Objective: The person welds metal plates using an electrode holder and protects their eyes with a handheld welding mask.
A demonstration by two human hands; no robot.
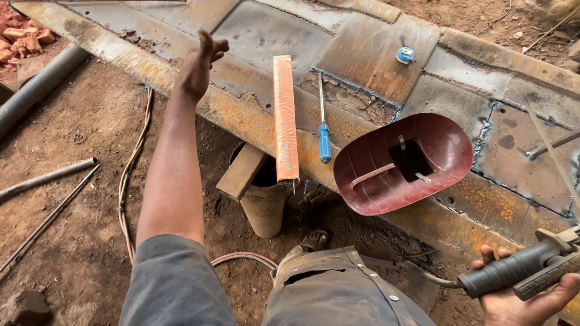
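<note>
reaching out over the rusty steel plate (373, 49), the left hand (200, 64) is raised with fingers loose, holding nothing; the right hand (522, 303) is wrapped around the black-handled electrode holder (526, 268) low at right, near the red welding shield (404, 163).

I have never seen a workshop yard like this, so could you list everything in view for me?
Steel plate: one, rusty grey-brown, across the top.
Welding shield: one, dark red, lying inside-up on the plate's edge.
Electrode packet: one, orange, long, overhanging the plate's edge.
Screwdriver: one, blue handle, right of the packet.
Tape measure: one, blue and white, farther back on the plate.
Pipes: two, grey, on the soil at left.
Cable: one, tan, on the ground.
Bricks: several, reddish, top left.
Electrode holder: one, black grip, in the right hand.
Left hand: raised, fingers open, holding nothing.
Right hand: lower right.
</note>
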